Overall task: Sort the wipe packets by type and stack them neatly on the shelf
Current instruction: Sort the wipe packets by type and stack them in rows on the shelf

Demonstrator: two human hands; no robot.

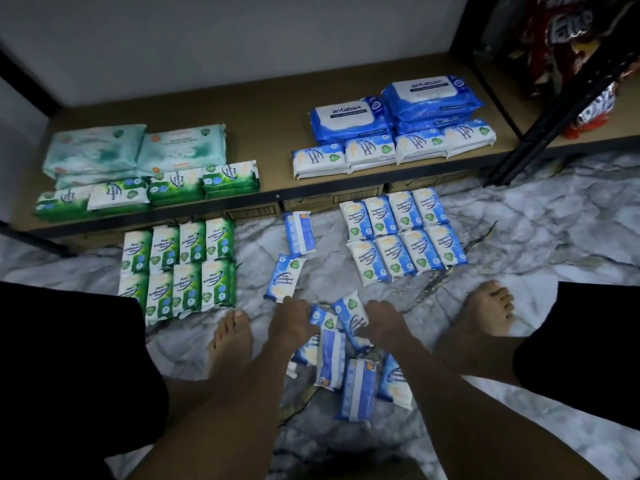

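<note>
Probably mid-sort: left hand and right hand reach loose blue-and-white plastic wipe packets (grip hidden, cannot tell); next needs one lifted.

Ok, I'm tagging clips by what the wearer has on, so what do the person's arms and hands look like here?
The left forearm and right forearm are bare, with no sleeves in view. The left hand and right hand wear no gloves, and no watch, bracelet or ring shows in this dim picture. Black shorts cover the knees.
</note>
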